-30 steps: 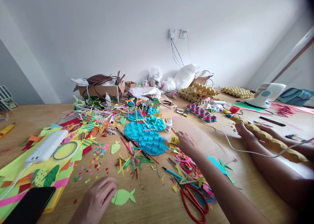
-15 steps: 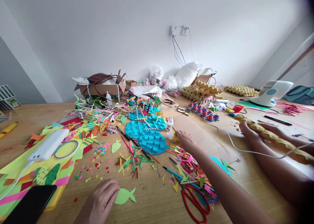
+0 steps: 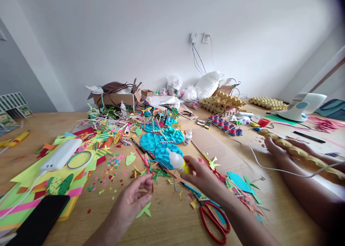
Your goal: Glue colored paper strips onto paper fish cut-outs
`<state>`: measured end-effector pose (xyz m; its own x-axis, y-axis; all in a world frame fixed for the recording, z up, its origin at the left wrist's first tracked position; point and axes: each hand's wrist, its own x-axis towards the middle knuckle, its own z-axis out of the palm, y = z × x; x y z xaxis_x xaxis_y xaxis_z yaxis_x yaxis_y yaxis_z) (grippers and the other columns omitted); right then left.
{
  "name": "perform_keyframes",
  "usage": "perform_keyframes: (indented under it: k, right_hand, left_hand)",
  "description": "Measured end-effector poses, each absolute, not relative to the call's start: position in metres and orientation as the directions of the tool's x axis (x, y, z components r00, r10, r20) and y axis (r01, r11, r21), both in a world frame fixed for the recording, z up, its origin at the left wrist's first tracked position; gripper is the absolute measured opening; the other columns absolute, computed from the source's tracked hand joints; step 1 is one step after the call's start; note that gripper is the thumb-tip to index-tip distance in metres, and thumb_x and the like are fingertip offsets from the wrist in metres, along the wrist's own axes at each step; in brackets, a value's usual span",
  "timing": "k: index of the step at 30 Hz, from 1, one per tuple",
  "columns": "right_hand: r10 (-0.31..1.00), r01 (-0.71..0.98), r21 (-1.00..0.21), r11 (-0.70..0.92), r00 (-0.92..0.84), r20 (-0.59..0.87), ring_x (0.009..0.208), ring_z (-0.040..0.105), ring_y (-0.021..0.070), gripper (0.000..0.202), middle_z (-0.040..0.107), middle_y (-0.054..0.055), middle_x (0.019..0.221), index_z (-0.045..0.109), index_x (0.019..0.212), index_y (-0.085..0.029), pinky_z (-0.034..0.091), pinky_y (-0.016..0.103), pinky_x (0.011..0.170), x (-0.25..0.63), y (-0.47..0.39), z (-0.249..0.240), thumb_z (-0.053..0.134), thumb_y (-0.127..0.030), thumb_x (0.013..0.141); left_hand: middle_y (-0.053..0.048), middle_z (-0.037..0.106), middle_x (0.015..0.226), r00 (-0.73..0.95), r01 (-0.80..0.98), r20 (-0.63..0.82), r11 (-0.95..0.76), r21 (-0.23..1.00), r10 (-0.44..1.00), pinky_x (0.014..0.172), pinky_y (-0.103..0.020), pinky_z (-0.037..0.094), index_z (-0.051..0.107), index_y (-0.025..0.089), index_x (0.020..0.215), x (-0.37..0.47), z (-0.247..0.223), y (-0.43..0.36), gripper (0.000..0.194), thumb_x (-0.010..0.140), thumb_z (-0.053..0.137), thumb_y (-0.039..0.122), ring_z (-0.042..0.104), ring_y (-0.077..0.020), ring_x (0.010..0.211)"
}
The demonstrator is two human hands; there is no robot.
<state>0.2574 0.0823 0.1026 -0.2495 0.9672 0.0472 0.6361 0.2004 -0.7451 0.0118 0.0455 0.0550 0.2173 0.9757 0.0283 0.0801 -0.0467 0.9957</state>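
My right hand (image 3: 198, 174) is wrapped round a yellow glue bottle (image 3: 177, 160) with a clear nozzle that points up and left. Facing it, my left hand (image 3: 136, 195) is raised with fingers curled and apart, nothing seen between them. A green paper fish (image 3: 145, 210) lies on the table partly behind the left hand, only its tail showing. Red-handled scissors (image 3: 214, 222) lie below my right wrist. Blue woven paper ovals (image 3: 165, 154) lie beyond the hands, and a small white bottle (image 3: 188, 137) stands beside them.
Another person's hands hold an egg-carton strip (image 3: 296, 151) at right, with a white cable (image 3: 258, 163) across it. Paper sheets (image 3: 20, 177), a white power bank (image 3: 61, 154) and a black phone (image 3: 40, 221) lie left. Cardboard (image 3: 210, 142) and egg trays (image 3: 222, 102) are farther back.
My right hand has come nearer and now holds the yellow bottle. My left hand has risen and opened, moving right over the green fish. Paper scraps near the cardboard have shifted.
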Motion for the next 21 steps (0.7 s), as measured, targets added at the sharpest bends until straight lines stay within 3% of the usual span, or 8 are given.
perform_keyframes:
  k: [3,8,11,16,19,21]
  right_hand:
    - [0.938,0.468,-0.869,0.163,-0.347,-0.010,0.077,0.053,0.0162,0.032,0.060,0.001,0.087,0.055,0.100,-0.018,0.038,0.025,0.065,0.230,0.058,0.095,0.060,-0.019,0.068]
    - [0.891,0.327,-0.937,0.126,-0.452,-0.038,0.079,0.053,0.0156,0.036,0.060,-0.001,0.088,0.057,0.104,-0.020,0.039,0.024,0.068,0.205,0.033,0.090,0.062,-0.017,0.068]
    - [0.886,0.296,-0.948,0.115,-0.462,-0.037,0.081,0.054,0.0163,0.037,0.061,0.000,0.089,0.057,0.106,-0.021,0.040,0.025,0.070,0.201,0.026,0.090,0.062,-0.018,0.070]
    - [0.902,0.152,-0.971,0.184,-0.418,0.106,0.093,0.053,0.0199,0.047,0.058,0.003,0.104,0.052,0.114,-0.023,0.041,0.029,0.079,0.198,0.018,0.071,0.067,-0.029,0.071]
    - [0.934,0.074,-0.985,0.155,-0.336,0.121,0.083,0.054,0.0183,0.065,0.055,0.005,0.107,0.044,0.122,-0.025,0.043,0.028,0.071,0.192,0.012,0.049,0.073,-0.033,0.064]
    - [0.944,-0.071,-0.988,0.140,-0.291,0.155,0.080,0.054,0.0171,0.066,0.055,0.004,0.104,0.042,0.122,-0.027,0.044,0.027,0.067,0.186,0.010,0.036,0.073,-0.037,0.064]
  left_hand:
    - [-0.010,0.057,0.115,0.288,-0.091,-0.031,0.060,0.994,0.957,0.084,-0.034,0.046,0.052,0.022,0.121,0.032,0.064,0.039,0.059,0.068,0.068,0.040,0.051,-0.0263,0.106]
    - [-0.005,0.060,0.111,0.398,-0.263,-0.083,0.200,0.944,0.914,0.095,-0.036,0.035,0.057,0.022,0.112,0.039,0.064,0.023,0.039,0.075,0.064,0.033,0.050,-0.0247,0.108]
    - [-0.004,0.062,0.105,0.372,-0.307,-0.124,0.248,0.919,0.920,0.092,-0.034,0.036,0.059,0.021,0.107,0.035,0.060,0.018,0.035,0.074,0.066,0.029,0.052,-0.0239,0.105]
    - [-0.002,0.064,0.097,0.278,-0.413,-0.166,0.274,0.869,0.946,0.082,-0.029,0.041,0.061,0.021,0.101,0.031,0.063,0.017,0.035,0.069,0.071,0.030,0.056,-0.0202,0.094]
    - [-0.002,0.062,0.097,0.183,-0.507,-0.182,0.251,0.824,0.966,0.081,-0.028,0.042,0.061,0.021,0.100,0.031,0.069,0.017,0.034,0.069,0.071,0.031,0.055,-0.0184,0.092]
    - [-0.002,0.061,0.096,0.153,-0.559,-0.195,0.248,0.791,0.969,0.080,-0.027,0.043,0.061,0.021,0.100,0.033,0.072,0.017,0.034,0.069,0.071,0.032,0.055,-0.0174,0.091]
